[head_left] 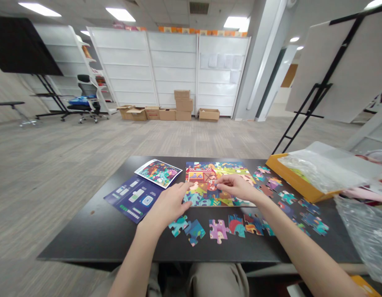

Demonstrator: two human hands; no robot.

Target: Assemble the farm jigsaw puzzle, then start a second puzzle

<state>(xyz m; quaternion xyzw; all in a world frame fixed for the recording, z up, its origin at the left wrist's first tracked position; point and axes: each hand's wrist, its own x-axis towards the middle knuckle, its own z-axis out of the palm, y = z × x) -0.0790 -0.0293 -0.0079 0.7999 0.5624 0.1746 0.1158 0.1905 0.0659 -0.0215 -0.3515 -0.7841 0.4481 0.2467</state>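
Observation:
A colourful farm-scene jigsaw puzzle lies flat near the table's far side, its pieces largely joined. My left hand rests at the puzzle's left edge, fingers stretched out and thumb apart, holding nothing. Over the middle of the picture, my right hand pinches at a puzzle piece showing a figure in red; the fingertips partly hide its edge. Several loose pieces, among them a purple one and a teal one, lie in a row in front of the puzzle. More loose pieces are scattered to its right.
On the left lie a printed picture card and a dark blue leaflet. A yellow box with clear plastic wrap stands on the right. The black table's near edge is close to my knees.

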